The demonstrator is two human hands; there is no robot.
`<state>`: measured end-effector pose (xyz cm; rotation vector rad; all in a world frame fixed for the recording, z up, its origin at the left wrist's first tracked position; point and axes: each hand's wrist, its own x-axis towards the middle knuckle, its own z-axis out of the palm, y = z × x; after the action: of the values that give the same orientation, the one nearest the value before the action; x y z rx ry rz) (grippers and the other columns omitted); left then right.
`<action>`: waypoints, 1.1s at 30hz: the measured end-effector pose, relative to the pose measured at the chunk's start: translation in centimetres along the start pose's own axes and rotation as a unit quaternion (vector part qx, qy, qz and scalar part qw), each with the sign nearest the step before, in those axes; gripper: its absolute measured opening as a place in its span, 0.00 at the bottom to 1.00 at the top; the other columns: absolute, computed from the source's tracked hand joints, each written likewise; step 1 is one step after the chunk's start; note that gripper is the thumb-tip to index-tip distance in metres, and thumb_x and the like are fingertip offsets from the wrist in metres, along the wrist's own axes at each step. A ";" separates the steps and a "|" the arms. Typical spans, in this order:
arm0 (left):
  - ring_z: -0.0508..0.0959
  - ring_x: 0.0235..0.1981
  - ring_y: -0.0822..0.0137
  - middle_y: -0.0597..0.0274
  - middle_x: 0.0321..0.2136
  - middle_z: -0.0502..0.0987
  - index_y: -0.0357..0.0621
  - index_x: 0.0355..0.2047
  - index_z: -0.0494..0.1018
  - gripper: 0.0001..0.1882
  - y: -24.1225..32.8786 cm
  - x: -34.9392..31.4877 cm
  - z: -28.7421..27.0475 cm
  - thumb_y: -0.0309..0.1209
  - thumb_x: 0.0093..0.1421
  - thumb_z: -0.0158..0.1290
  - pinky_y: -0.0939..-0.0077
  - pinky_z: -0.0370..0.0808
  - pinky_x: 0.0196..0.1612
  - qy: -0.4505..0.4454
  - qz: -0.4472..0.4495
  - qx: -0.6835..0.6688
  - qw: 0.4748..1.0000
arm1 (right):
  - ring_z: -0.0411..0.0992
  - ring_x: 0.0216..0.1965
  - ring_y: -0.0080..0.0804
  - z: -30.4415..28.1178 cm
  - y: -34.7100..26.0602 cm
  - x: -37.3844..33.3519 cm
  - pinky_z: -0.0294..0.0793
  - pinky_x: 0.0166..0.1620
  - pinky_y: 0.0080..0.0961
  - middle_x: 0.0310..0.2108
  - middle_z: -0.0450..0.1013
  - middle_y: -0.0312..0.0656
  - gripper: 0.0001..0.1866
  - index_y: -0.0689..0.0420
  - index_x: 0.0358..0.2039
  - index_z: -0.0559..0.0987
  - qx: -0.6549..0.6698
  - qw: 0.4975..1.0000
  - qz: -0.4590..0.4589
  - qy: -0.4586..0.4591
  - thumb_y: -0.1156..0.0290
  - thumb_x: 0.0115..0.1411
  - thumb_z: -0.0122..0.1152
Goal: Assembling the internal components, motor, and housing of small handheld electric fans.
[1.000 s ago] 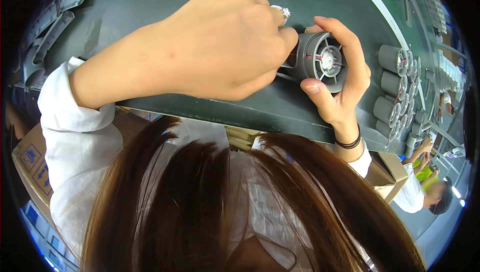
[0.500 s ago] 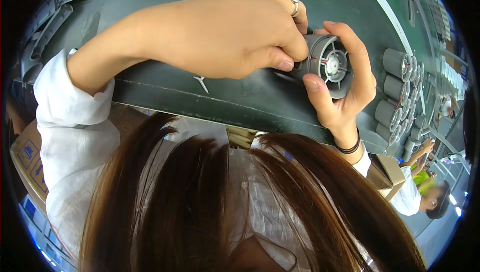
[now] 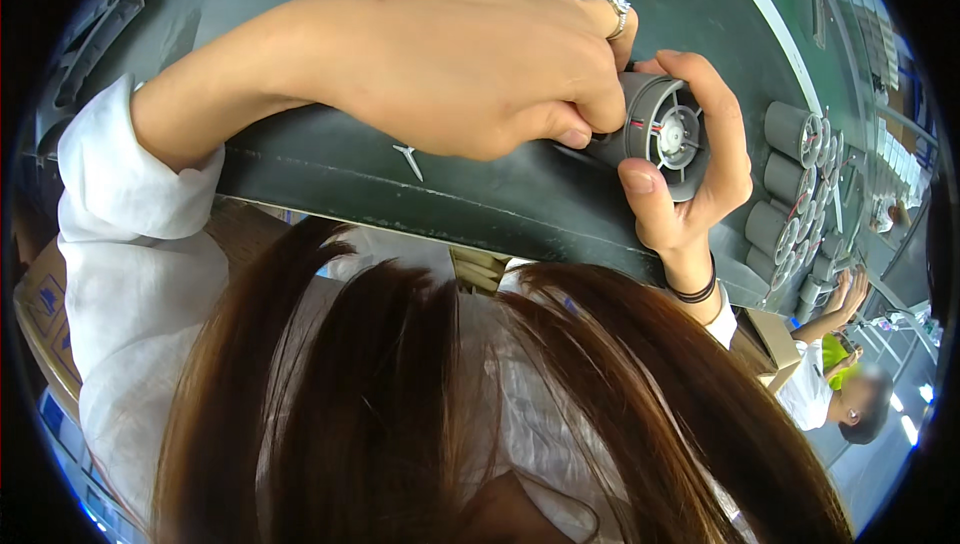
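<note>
My right hand (image 3: 712, 159) grips a grey cylindrical fan housing (image 3: 650, 109), thumb at its lower rim and index finger curled over the far side. Its open end, facing right, shows spokes around a pale hub with a bit of red wire. At the housing's left end my left hand (image 3: 490, 69), with a ring on one finger, is closed in a pinch of thumb and index finger; what the fingertips hold is hidden. On the dark green table below the left hand lies a small pale three-armed piece (image 3: 410, 161).
Several similar grey housings (image 3: 790, 179) stand in rows at the right. Curved grey shell parts (image 3: 100, 44) lie at the far left. Cardboard boxes (image 3: 768, 344) sit below the table edge (image 3: 400, 229). Another person (image 3: 815, 384) is at the right.
My left hand has shifted slightly right, its fingers closer against the housing. The housing has turned a little, and its open end is seen more from the side.
</note>
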<state>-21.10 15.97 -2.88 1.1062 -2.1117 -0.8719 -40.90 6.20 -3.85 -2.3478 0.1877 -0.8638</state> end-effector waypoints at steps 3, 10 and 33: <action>0.70 0.35 0.53 0.50 0.42 0.67 0.37 0.27 0.71 0.06 0.1 0.0 0.2 0.28 0.55 0.50 0.61 0.68 0.36 0.015 0.013 0.000 1.000 | 0.71 0.28 0.37 0.1 -0.3 -0.1 0.71 0.32 0.27 0.32 0.73 0.49 0.31 0.71 0.40 0.73 0.013 1.000 0.025 0.003 0.60 0.40 0.72; 0.70 0.37 0.56 0.53 0.24 0.70 0.33 0.26 0.74 0.07 0.5 -0.1 0.3 0.27 0.56 0.51 0.64 0.68 0.36 0.015 0.010 -0.006 1.000 | 0.71 0.28 0.36 0.2 0.0 -0.1 0.71 0.32 0.27 0.33 0.73 0.49 0.30 0.70 0.39 0.74 0.013 1.000 0.010 0.003 0.61 0.40 0.71; 0.71 0.26 0.53 0.52 0.31 0.72 0.36 0.24 0.69 0.03 0.3 -0.2 1.6 0.23 0.50 0.52 0.65 0.66 0.30 0.131 0.018 0.062 0.989 | 0.73 0.43 0.32 -0.4 -0.7 0.1 0.71 0.48 0.24 0.40 0.73 0.48 0.38 0.66 0.51 0.68 0.236 0.962 0.133 -0.015 0.65 0.41 0.74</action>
<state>-22.33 16.69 -3.59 1.1719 -1.9818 -0.5499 -41.12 6.53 -3.14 -1.8380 0.2469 -0.6538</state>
